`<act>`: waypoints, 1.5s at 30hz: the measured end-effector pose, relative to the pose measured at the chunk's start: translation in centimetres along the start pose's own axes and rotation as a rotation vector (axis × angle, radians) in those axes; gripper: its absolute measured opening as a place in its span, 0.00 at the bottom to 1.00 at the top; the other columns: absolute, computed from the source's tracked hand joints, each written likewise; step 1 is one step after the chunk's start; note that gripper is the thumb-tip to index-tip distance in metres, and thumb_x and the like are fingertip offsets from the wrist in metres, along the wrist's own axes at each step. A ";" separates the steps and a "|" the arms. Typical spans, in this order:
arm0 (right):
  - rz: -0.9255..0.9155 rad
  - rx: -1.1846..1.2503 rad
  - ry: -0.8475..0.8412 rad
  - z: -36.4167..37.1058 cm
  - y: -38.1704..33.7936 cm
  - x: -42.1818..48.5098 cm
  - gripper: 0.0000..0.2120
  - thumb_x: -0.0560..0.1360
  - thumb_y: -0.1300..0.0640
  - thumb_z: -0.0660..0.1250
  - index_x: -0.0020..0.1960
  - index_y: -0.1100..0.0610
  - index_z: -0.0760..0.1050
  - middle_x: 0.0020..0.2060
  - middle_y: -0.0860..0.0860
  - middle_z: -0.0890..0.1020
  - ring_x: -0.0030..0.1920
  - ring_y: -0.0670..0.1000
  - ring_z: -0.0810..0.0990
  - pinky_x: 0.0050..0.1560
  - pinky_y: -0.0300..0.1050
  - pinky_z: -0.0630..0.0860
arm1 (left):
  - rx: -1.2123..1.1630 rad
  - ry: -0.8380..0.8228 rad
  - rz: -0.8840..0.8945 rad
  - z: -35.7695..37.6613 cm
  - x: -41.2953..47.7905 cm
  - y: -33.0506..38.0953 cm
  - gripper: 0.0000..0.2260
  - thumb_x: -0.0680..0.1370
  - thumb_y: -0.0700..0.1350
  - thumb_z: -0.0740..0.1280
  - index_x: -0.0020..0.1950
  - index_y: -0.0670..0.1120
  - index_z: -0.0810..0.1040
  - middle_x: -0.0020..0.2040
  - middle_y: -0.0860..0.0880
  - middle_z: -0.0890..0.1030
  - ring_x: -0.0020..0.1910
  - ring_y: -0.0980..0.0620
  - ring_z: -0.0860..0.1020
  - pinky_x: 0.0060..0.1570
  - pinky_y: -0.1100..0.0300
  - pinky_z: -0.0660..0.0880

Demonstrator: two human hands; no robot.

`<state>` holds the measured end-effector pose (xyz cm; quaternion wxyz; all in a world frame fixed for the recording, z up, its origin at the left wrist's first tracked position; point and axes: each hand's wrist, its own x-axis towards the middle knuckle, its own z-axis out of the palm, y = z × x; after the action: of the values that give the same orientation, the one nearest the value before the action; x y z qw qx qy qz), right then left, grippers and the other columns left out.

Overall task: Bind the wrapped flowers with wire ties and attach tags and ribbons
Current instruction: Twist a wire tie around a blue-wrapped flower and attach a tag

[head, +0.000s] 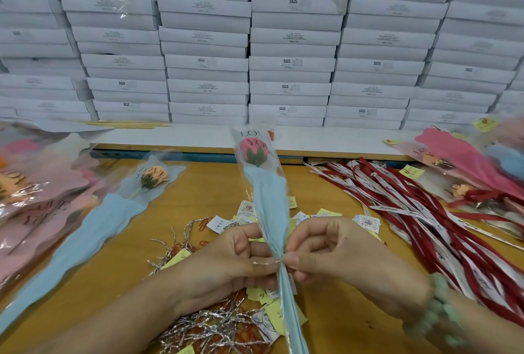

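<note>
Bright even light, blurred warped edges

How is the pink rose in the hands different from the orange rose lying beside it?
The pink rose is held up by the left hand and right hand; the orange rose lies flat on the table. The pink rose's wrap is pinched in by a silver wire tie; the orange rose's wrap lies spread, with no tie showing. Both sit in blue paper inside clear sleeves printed LOVE YOU.
</note>
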<state>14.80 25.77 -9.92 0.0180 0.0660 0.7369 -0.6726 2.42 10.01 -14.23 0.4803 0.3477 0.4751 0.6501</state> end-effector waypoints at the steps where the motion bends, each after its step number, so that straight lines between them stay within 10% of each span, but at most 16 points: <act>1: 0.011 0.012 0.012 0.1 0.1 0.1 0.08 0.66 0.61 0.76 0.42 0.61 0.80 0.32 0.55 0.83 0.32 0.48 0.82 0.36 0.37 0.79 | 0.014 -0.005 -0.001 0.1 0.0 0.0 0.14 0.69 0.44 0.78 0.53 0.53 0.84 0.48 0.47 0.86 0.47 0.50 0.85 0.48 0.60 0.81; 18: 0.125 0.182 -0.106 0.1 1.3 0.7 0.23 0.66 0.56 0.76 0.60 0.58 0.79 0.48 0.58 0.83 0.46 0.52 0.81 0.35 0.37 0.75 | 0.104 0.170 -0.002 0.5 -0.2 0.0 0.18 0.67 0.36 0.77 0.53 0.50 0.84 0.48 0.39 0.85 0.41 0.48 0.85 0.36 0.61 0.80; 23: 0.095 0.251 -0.140 -0.1 1.5 0.9 0.25 0.67 0.57 0.75 0.62 0.60 0.77 0.44 0.54 0.83 0.41 0.48 0.81 0.35 0.37 0.75 | 0.166 0.219 -0.005 0.5 -0.4 0.5 0.23 0.67 0.35 0.76 0.58 0.31 0.73 0.39 0.45 0.84 0.33 0.53 0.81 0.25 0.65 0.72; 30: -0.003 0.217 -0.080 0.0 2.0 1.0 0.12 0.68 0.58 0.75 0.51 0.51 0.83 0.40 0.51 0.78 0.40 0.47 0.78 0.35 0.37 0.75 | 0.218 0.280 0.040 1.1 -0.7 1.1 0.08 0.64 0.37 0.80 0.36 0.47 0.84 0.37 0.45 0.83 0.32 0.55 0.81 0.28 0.67 0.74; 45: -0.014 0.175 -0.038 -0.9 1.8 1.2 0.07 0.67 0.60 0.75 0.38 0.48 0.82 0.39 0.48 0.80 0.37 0.45 0.79 0.37 0.37 0.77 | 0.255 0.342 -0.040 2.2 -1.3 1.9 0.11 0.65 0.40 0.79 0.45 0.43 0.86 0.44 0.40 0.85 0.44 0.48 0.84 0.47 0.61 0.80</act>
<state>13.88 26.89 -11.76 0.0214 0.0493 0.6754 -0.7355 4.25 9.23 -11.76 0.3575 0.2808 0.6350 0.6246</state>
